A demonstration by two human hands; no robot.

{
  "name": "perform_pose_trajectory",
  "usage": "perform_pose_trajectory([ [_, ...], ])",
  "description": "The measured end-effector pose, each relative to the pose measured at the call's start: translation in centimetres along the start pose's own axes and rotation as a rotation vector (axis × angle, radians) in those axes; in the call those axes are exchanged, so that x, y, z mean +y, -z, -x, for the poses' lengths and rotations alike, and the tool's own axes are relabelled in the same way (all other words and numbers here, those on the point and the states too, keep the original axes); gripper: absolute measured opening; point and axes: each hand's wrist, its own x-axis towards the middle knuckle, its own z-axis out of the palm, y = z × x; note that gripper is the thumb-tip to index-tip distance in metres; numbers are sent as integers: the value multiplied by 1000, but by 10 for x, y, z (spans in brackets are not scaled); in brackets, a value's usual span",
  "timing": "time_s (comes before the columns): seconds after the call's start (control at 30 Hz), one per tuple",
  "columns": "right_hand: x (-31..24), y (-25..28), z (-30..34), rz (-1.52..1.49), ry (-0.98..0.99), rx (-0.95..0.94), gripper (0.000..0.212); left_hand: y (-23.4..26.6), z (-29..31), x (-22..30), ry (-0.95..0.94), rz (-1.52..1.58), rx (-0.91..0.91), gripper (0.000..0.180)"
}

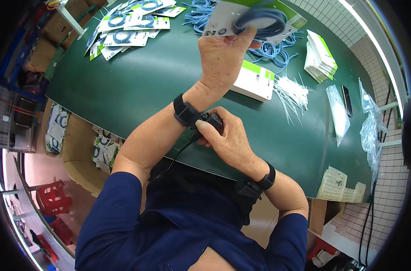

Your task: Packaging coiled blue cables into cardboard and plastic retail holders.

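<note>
My left hand [223, 56] is raised over the far middle of the table, its fingers closed on a white-and-green backing card [221, 19] that carries a coiled blue cable [271, 30]. A black strap [185, 113] circles my left wrist. Close against that strap, my right hand [230, 137] pinches a small black box [211, 123] with a thin wire running down from it. Another black strap [269, 177] is on my right wrist. A stack of white-and-green cards [253, 83] lies just beyond my hands, beside loose white cable ties [291, 92].
Carded cables [124, 38] pile at the far left of the green table [101, 90]. Loose blue cables [273, 56] lie behind the cards. At right are more cards [320, 56], plastic bags [338, 115] and a dark phone-like slab [346, 100]. A cardboard box [81, 153] stands below left.
</note>
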Motion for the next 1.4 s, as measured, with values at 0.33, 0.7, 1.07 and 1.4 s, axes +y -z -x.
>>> perform_pose_trajectory([
  [0.33, -15, 2, 1, -105, -96, -56, 32, 5, -3, -1, -210, -89, -145, 25],
  [0.7, -13, 34, 2, -185, 7, -64, 41, 6, -7, 9, -431, -480, -289, 25],
  [1.07, -7, 110, -15, -273, 198, 419, 47, 14, 3, 18, 232, -343, -113, 14],
  [1.4, 13, 112, -31, -219, 272, 616, 41, 35, 29, -5, 578, 146, 48, 25],
])
